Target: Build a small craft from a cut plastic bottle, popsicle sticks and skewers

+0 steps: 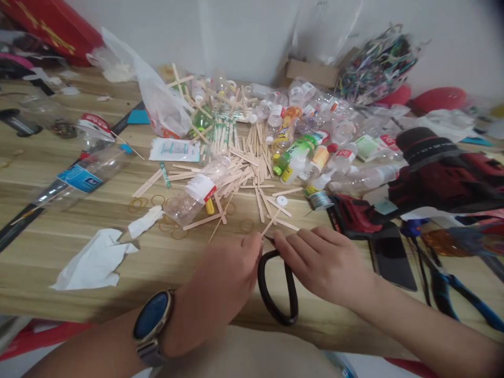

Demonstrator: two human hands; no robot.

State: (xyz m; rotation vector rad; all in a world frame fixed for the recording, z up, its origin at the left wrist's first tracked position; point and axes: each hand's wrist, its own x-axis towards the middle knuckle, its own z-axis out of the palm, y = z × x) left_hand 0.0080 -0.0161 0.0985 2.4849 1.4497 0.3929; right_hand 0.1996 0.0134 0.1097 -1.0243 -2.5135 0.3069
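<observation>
"Nearest the camera, lower left of the frame, is a round watch on the left wrist. What's beneath?"

"Wood-grain tabletop, with a pale wall behind and something red with gold marks at upper left."

"Can you read any labels?"

"No brand, honestly. One bottle at left wears a blue label; a clear bottle near the centre has a white one with a red patch. Their lettering is too blurred. Same with the marks around the collar of the red-and-black power tool at right."

"And the hands?"

"Just below centre, close together. The left hand pinches a thin wooden stick narrowly. The right hand is closed on a black looped tool, its loop below the fingers; how far its working end opens, I can't tell."

"What's beyond them?"

"Loose wooden sticks spread mid-frame, plastic bottles heaped behind to the right, and a dark phone lying right of the right hand."
</observation>
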